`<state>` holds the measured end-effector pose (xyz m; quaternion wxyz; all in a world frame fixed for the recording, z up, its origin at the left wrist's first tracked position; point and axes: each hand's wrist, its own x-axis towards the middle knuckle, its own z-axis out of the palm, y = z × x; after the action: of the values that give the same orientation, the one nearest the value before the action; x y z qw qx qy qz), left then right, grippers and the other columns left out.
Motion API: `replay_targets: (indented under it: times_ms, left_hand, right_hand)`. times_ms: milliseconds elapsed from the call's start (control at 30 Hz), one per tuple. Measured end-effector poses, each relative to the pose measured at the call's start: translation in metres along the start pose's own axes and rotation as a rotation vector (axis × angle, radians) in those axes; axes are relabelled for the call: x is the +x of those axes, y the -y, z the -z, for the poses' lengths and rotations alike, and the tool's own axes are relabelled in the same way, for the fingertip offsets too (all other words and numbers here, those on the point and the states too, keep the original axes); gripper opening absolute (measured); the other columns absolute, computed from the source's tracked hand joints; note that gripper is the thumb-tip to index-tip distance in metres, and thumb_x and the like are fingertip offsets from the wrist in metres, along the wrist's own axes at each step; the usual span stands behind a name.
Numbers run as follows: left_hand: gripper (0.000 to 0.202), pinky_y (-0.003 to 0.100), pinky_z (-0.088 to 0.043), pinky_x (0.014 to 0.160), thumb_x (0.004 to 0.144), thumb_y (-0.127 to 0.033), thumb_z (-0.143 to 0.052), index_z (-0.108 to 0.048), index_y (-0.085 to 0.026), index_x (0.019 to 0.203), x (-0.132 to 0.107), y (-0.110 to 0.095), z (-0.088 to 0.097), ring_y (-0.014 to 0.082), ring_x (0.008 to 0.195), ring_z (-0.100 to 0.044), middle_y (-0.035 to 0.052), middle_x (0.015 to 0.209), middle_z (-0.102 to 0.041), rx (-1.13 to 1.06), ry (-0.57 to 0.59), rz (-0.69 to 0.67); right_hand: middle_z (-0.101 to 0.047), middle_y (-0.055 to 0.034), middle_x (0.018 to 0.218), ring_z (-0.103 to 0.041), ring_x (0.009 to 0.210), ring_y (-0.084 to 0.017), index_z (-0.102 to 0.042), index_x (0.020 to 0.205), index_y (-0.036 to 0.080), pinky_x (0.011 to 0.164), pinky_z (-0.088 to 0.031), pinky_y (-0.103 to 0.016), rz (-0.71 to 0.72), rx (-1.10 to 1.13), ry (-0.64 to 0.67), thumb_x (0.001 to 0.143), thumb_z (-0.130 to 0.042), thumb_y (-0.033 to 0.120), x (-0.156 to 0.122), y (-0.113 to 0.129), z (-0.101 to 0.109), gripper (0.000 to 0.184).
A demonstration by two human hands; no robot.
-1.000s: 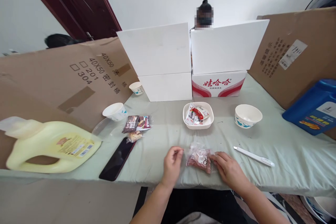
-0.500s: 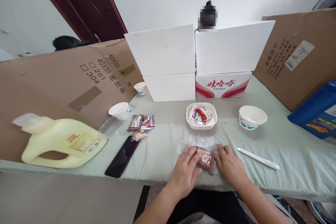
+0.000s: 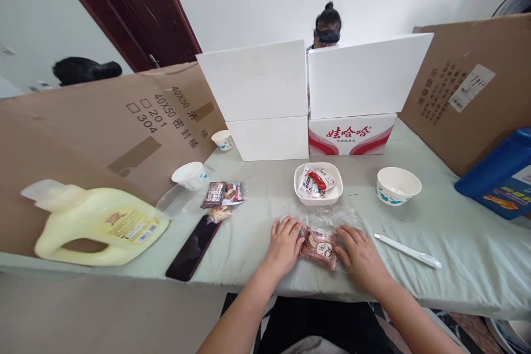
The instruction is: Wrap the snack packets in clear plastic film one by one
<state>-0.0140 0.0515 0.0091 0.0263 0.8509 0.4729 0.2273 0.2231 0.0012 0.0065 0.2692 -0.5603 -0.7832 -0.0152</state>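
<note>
A reddish-brown wrapped snack packet (image 3: 318,249) lies near the table's front edge, on a sheet or bag of clear plastic (image 3: 340,214). My left hand (image 3: 284,246) rests flat at the packet's left side, fingers stretched out over the plastic. On the other side my right hand (image 3: 360,254) is likewise flat, its fingertips on the plastic beside the packet. Neither hand grips anything. Just beyond the plastic stands a white square bowl (image 3: 297,192) holding small red-and-white packets (image 3: 320,180). A white slim cutter-like tool (image 3: 409,250) lies right of my right hand.
A phone (image 3: 194,248), snack packets (image 3: 224,194) and a yellow jug (image 3: 95,227) are at left. Paper bowls (image 3: 189,175) stand on both sides. White boxes (image 3: 267,138) and cardboard panels (image 3: 468,94) border the table; a blue bottle (image 3: 501,177) leans right. Another person (image 3: 327,25) is behind.
My left hand has moved left off the packet, uncovering more of it. The clear plastic now spreads farther right, behind my right hand. A dark head at far left has shifted left.
</note>
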Motion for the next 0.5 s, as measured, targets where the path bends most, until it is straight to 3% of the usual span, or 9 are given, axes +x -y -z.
replay_targets:
  times_ms: [100,167,267,300,367,433,500]
  left_hand:
    - [0.018,0.048,-0.042,0.099,0.089,-0.012,-0.049,-0.065,-0.019,0.094,-0.004,0.006,0.002,0.0242,0.109,-0.059,0.0067,0.101,-0.068,-0.058,-0.139,-0.031]
    - [0.017,0.045,-0.045,0.095,0.088,-0.011,-0.049,-0.063,-0.019,0.088,-0.01,0.005,0.011,0.0226,0.102,-0.061,0.0056,0.093,-0.069,-0.102,-0.226,-0.057]
    - [0.017,0.045,-0.044,0.098,0.087,-0.009,-0.048,-0.061,-0.019,0.086,-0.023,-0.002,0.035,0.024,0.112,-0.057,0.007,0.1,-0.068,-0.165,-0.213,-0.109]
    - [0.016,0.045,-0.042,0.1,0.086,-0.009,-0.049,-0.061,-0.019,0.085,-0.029,-0.004,0.045,0.0248,0.116,-0.055,0.0072,0.103,-0.068,-0.195,-0.141,-0.135]
    - [0.009,0.043,-0.041,0.101,0.081,-0.011,-0.058,-0.061,-0.02,0.082,-0.042,-0.008,0.066,0.0247,0.116,-0.055,0.0051,0.104,-0.068,-0.277,0.112,-0.184]
    - [0.011,0.036,-0.047,0.093,0.074,-0.017,-0.07,-0.062,-0.021,0.079,-0.051,-0.01,0.084,0.0216,0.1,-0.062,0.0009,0.093,-0.069,-0.351,0.399,-0.178]
    - [0.014,0.029,-0.051,0.08,0.072,-0.022,-0.074,-0.063,-0.022,0.079,-0.053,-0.012,0.098,0.0176,0.084,-0.064,-0.0017,0.083,-0.068,-0.368,0.536,-0.103]
  right_hand:
    - [-0.063,-0.0113,0.116,-0.056,0.109,-0.028,-0.062,0.102,0.019,0.09,-0.045,-0.046,-0.036,-0.026,-0.005,0.092,-0.049,0.03,-0.008,-0.014,-0.007,0.02]
    - [-0.064,-0.0093,0.11,-0.057,0.106,-0.026,-0.062,0.091,0.02,0.09,-0.045,-0.044,-0.035,0.024,0.0,0.093,-0.047,0.027,-0.013,-0.017,-0.001,0.016]
    - [-0.064,-0.0086,0.108,-0.056,0.108,-0.023,-0.06,0.091,0.021,0.093,-0.044,-0.041,0.01,0.135,0.006,0.094,-0.045,0.024,-0.02,-0.01,0.023,0.016]
    - [-0.063,-0.0087,0.11,-0.055,0.11,-0.022,-0.06,0.092,0.021,0.094,-0.044,-0.04,0.041,0.18,0.048,0.094,-0.045,0.024,-0.022,-0.005,0.035,0.015]
    - [-0.064,-0.0072,0.108,-0.056,0.109,-0.021,-0.06,0.091,0.022,0.093,-0.045,-0.036,0.113,0.296,0.236,0.092,-0.048,0.025,-0.027,0.005,0.059,0.012]
    - [-0.066,-0.0039,0.099,-0.06,0.097,-0.018,-0.061,0.093,0.024,0.085,-0.048,-0.032,0.14,0.435,0.482,0.088,-0.056,0.033,-0.031,0.013,0.081,0.011]
    - [-0.067,-0.0018,0.093,-0.063,0.086,-0.016,-0.062,0.098,0.025,0.078,-0.05,-0.028,0.084,0.549,0.62,0.086,-0.059,0.042,-0.031,0.015,0.093,0.021]
